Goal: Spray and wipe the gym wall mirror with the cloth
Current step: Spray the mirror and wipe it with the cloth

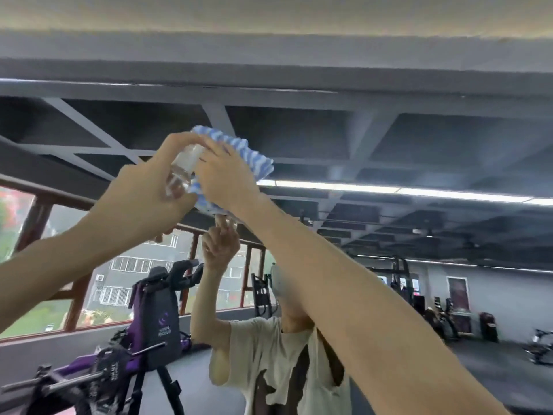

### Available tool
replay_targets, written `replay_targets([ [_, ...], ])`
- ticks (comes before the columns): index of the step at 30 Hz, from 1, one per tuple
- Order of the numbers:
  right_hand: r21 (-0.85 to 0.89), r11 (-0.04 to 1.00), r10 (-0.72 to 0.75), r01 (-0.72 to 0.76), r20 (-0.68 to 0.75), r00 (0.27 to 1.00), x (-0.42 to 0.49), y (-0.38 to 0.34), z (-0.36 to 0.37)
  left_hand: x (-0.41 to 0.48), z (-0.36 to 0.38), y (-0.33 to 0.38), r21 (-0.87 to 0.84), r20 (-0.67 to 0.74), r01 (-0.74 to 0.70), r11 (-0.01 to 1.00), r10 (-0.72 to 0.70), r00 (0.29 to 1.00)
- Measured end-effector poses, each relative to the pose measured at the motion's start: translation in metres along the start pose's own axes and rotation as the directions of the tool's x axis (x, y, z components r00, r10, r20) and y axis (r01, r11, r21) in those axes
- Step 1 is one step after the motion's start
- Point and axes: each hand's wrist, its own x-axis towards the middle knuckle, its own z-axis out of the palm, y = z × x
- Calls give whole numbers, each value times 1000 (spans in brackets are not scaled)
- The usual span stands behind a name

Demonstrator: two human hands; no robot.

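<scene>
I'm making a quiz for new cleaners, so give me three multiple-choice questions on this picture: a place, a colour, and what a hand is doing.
1. Where is the cloth? A. On the floor. B. Under the right hand, high on the mirror. C. Draped over a bench.
2. What colours is the cloth? A. Red and black. B. Plain yellow. C. Blue and white.
3. What is the left hand doing? A. Gripping a clear bottle. B. Hanging empty. C. Lying flat on the mirror.
Answers: 1 B, the right hand presses it to the mirror; 2 C, both colours show past the fingers; 3 A, its fingers curl round the bottle.
</scene>
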Motion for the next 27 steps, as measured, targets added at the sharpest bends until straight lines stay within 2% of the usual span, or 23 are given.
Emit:
replay_targets([
  [2, 33, 988, 156, -153, -99, 983, -7, 55, -1, -1, 1, -2, 10, 27, 6, 1000, -7, 1000],
  [4, 82, 917, 399, -391, -249, 883, -25, 117, -8, -3, 1, -4, 20, 32, 37, 999, -37, 999],
  [6, 82, 830, 545, -551, -326, 772, -52, 169, -20, -5, 2, -6, 11, 27, 66, 998, -66, 997],
  [9, 86, 736, 661, -671, -304, 686, -101, 219, -29, -8, 7, -4, -1, 38, 91, 996, -91, 995],
  [12, 147, 615, 775, -775, -292, 560, -124, 203, -29, -11, 20, 9, -62, 71, 103, 993, -98, 993],
  [13, 149, 633, 765, -760, -277, 582, -126, 180, -27, -12, 26, 18, -67, 72, 89, 994, -84, 994],
  [14, 123, 716, 691, -687, -258, 675, -126, 149, -21, -12, 30, 25, -65, 66, 70, 995, -66, 996],
  [15, 69, 845, 533, -531, -211, 820, -129, 119, -13, -12, 35, 33, -66, 60, 52, 996, -49, 997],
  [16, 13, 942, 332, -334, -143, 932, -139, 98, -4, -13, 40, 40, -70, 57, 42, 997, -38, 998],
  [17, -38, 981, 184, -188, -81, 979, -153, 94, 1, -13, 45, 47, -72, 64, 29, 997, -25, 998],
  [18, -60, 990, 128, -128, -9, 992, -165, 108, -4, -14, 47, 52, -68, 67, 26, 997, -22, 998],
  [19, -67, 984, 168, -168, 6, 986, -177, 130, -12, -14, 48, 55, -61, 68, 28, 998, -24, 997],
  [20, -57, 959, 275, -278, -47, 960, -190, 153, -18, -15, 48, 58, -52, 71, 33, 998, -29, 997],
  [22, 52, 845, 532, -532, -189, 826, -215, 181, -31, -18, 44, 59, -37, 63, 54, 998, -52, 997],
  [23, 92, 791, 609, -605, -224, 761, -221, 183, -34, -18, 42, 58, -32, 58, 69, 997, -67, 996],
  [26, 229, 657, 753, -719, -238, 613, -202, 156, -34, -19, 34, 52, -21, 60, 91, 996, -89, 994],
  [27, 281, 632, 775, -722, -222, 592, -189, 142, -32, -17, 31, 48, -22, 61, 91, 996, -90, 994],
])
